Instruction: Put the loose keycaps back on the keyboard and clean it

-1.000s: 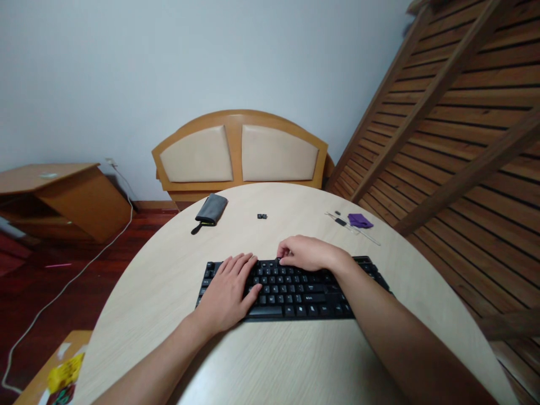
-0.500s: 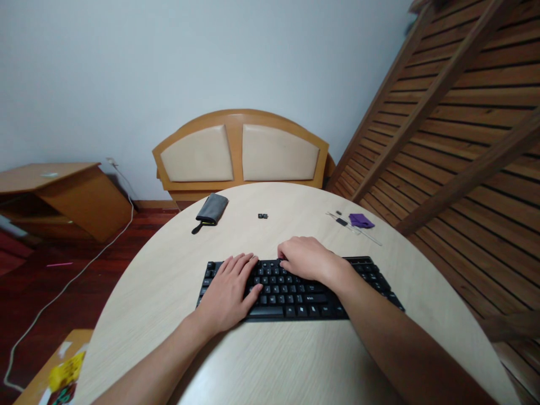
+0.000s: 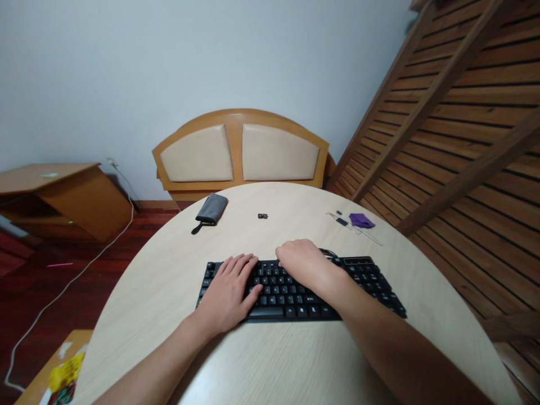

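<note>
**Right hand rolled over at the keyboard's far edge; its fingertips went out of sight**

Keyboard (image 3: 287, 298) lay under both sets of fingers and had barely shifted. Left hand (image 3: 230, 289): fingers loosely spread, laid flat on the keys, thumb apart, nothing gripped. Right hand (image 3: 301, 261): fingers curled under at the back row, to the right of the left fingertips. Could not tell whether they pinched a key.

Change over the last second: right hand turned knuckles-up and its wrist swung inward, baring the number pad and a black cable (image 3: 328, 253) behind it. Judged as prying or twisting at one spot, left hand steadying; result hidden.

Beyond the fingers, on the table (image 3: 291, 360): two small black pieces (image 3: 265, 216) straight ahead; grey pouch (image 3: 213, 209) ahead of the left fingers; purple cloth (image 3: 361, 220) farther off, right of the right fingers.
</note>
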The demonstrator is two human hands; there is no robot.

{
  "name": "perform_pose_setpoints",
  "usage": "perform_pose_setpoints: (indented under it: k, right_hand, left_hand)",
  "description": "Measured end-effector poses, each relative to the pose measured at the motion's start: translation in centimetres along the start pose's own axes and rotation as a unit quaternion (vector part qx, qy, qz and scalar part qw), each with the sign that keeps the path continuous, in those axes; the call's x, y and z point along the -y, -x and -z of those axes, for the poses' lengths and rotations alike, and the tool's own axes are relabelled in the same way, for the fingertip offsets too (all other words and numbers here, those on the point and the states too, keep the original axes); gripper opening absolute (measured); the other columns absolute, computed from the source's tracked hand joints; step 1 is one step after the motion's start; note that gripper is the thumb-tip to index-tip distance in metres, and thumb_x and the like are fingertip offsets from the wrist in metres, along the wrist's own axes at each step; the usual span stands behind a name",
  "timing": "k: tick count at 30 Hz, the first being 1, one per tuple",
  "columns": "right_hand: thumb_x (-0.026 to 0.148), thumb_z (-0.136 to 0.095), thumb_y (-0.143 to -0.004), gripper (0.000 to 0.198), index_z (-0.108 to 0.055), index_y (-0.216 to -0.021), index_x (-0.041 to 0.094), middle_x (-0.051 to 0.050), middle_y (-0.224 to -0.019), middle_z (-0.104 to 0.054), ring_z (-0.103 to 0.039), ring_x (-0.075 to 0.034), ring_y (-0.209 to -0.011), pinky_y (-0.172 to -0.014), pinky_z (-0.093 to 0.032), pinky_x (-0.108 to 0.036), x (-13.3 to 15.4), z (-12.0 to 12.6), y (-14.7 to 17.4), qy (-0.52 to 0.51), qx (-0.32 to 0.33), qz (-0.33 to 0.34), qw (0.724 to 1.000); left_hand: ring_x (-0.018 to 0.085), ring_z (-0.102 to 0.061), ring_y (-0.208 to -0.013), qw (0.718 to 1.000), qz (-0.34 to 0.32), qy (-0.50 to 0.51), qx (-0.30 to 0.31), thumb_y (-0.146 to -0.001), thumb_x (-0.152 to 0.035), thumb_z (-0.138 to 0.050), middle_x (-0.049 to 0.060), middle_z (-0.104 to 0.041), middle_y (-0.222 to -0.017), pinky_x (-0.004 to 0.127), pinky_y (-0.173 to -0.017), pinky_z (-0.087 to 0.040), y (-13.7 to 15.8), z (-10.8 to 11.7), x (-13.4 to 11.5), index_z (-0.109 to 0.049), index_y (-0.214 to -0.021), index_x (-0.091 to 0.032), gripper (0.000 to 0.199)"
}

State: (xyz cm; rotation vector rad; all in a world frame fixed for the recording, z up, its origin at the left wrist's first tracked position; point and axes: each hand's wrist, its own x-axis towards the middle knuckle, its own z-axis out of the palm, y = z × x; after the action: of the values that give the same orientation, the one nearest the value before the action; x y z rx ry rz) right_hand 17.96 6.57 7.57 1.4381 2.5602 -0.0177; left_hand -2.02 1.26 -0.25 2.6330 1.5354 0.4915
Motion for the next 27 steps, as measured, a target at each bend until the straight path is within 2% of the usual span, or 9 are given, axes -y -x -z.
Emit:
perform_pose_setpoints:
  k: [6, 12, 17, 27]
  right_hand:
    - [0.016, -0.052, -0.095, 0.027, -0.074, -0.11, 0.013, -0.021, -0.1, -0.076, -0.073, -0.029, -0.099, -0.083, -0.055, -0.034, 0.3, -0.3, 0.0, 0.0, -0.009, -0.002, 1.0]
    - [0.011, -0.05, -0.093, 0.028, -0.076, -0.105, 0.012, -0.021, -0.099, -0.076, -0.073, -0.03, -0.099, -0.081, -0.055, -0.034, 0.1, -0.5, -0.3, -0.005, -0.013, 0.005, 1.0]
    - [0.017, -0.055, -0.093, 0.024, -0.077, -0.102, 0.013, -0.02, -0.099, -0.076, -0.072, -0.033, -0.099, -0.08, -0.055, -0.036, -0.2, -0.2, -0.3, -0.023, -0.006, 0.0, 1.0]
    - [0.026, -0.064, -0.091, 0.019, -0.079, -0.101, 0.02, -0.012, -0.102, -0.078, -0.072, -0.028, -0.101, -0.082, -0.052, -0.03, -1.7, 0.1, -0.5, -0.07, 0.007, 0.018, 0.997]
  left_hand:
    - [0.029, -0.046, -0.138, 1.0, 0.005, -0.002, 0.008, -0.101, -0.044, -0.044, 0.012, -0.052, -0.149, 0.053, -0.118, -0.033, 0.0, 0.1, 0.0, -0.044, -0.145, -0.018, 0.051]
    - [0.029, -0.045, -0.139, 1.0, 0.005, -0.002, 0.011, -0.101, -0.045, -0.044, 0.012, -0.051, -0.149, 0.052, -0.119, -0.032, -0.1, 0.2, -0.1, -0.044, -0.145, -0.018, 0.052]
    - [0.029, -0.045, -0.138, 1.0, 0.004, -0.003, 0.008, -0.101, -0.044, -0.044, 0.012, -0.051, -0.149, 0.053, -0.118, -0.033, -0.1, 0.1, -0.1, -0.043, -0.146, -0.018, 0.052]
    - [0.028, -0.045, -0.138, 1.0, -0.003, -0.011, 0.003, -0.101, -0.045, -0.044, 0.01, -0.051, -0.15, 0.052, -0.119, -0.032, 0.0, -0.2, 0.2, -0.043, -0.146, -0.019, 0.052]
